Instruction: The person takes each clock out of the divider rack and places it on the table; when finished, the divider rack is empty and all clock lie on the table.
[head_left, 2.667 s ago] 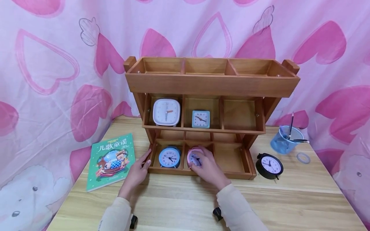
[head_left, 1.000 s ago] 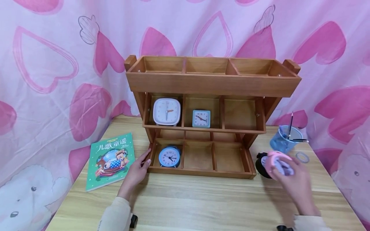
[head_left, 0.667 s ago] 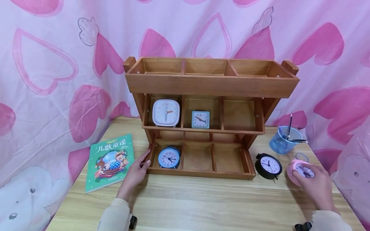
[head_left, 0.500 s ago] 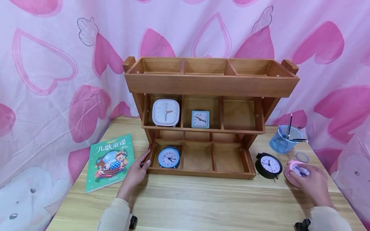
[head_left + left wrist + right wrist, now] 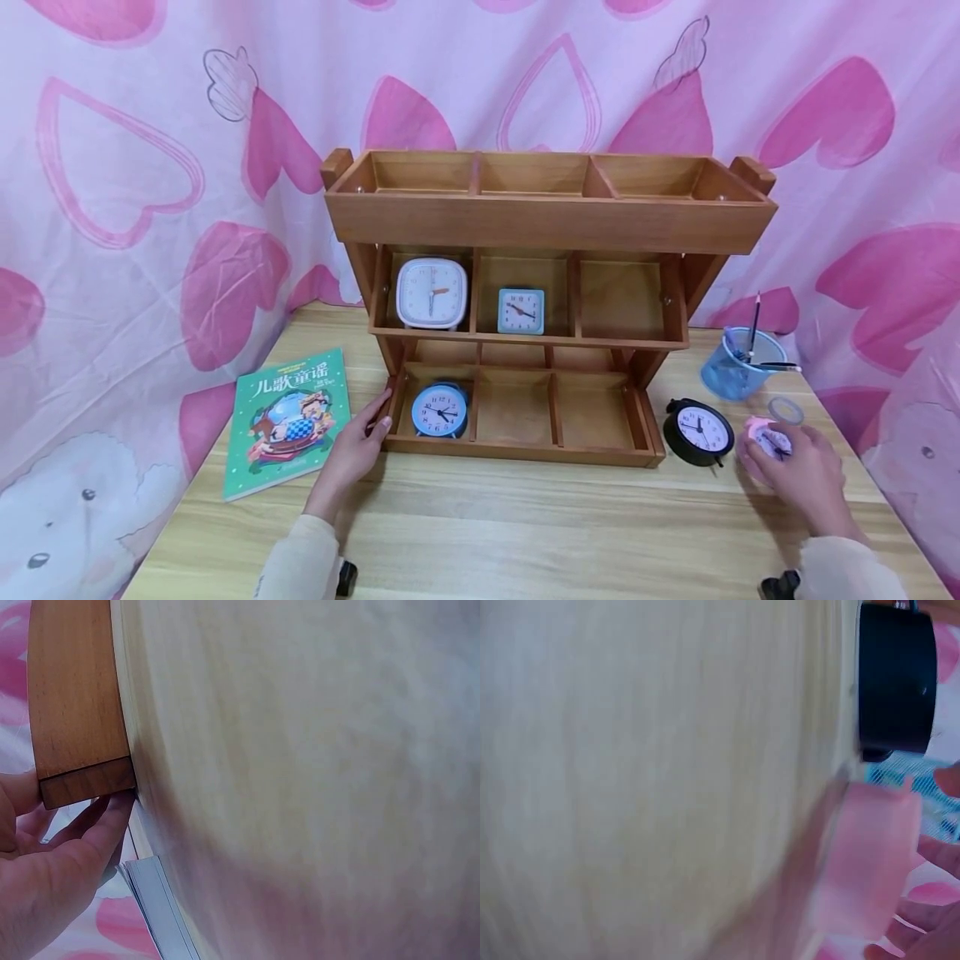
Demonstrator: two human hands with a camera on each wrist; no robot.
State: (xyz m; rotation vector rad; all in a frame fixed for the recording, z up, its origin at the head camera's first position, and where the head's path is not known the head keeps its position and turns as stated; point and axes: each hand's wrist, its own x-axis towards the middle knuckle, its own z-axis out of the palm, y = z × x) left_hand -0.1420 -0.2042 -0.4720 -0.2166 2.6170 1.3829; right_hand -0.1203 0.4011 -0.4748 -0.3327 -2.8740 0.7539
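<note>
A pink round alarm clock (image 5: pixel 752 467) lies face up on the table. My right hand (image 5: pixel 810 479) is right over it; in the right wrist view the thumb (image 5: pixel 949 781) stands apart from the clock and fingers (image 5: pixel 939 853) reach behind its upper edge. My left hand (image 5: pixel 356 450) holds the left end of the wooden shelf (image 5: pixel 525 452) at its bottom tier, thumb at the side and fingers under the end in the left wrist view. A blue round clock (image 5: pixel 439 410) stands in the bottom left compartment.
Left of the pink clock lies a black alarm clock (image 5: pixel 699 432). Behind are a blue mesh pen cup (image 5: pixel 731 377) and a clear ring (image 5: pixel 786 409). The middle tier holds a white clock (image 5: pixel 432 293) and a small square clock (image 5: pixel 521 312). A green book (image 5: pixel 288 421) lies left.
My right hand took the pink clock out of the bottom middle compartment, carried it right past the black clock and set it on the table. My left hand stayed on the shelf.
</note>
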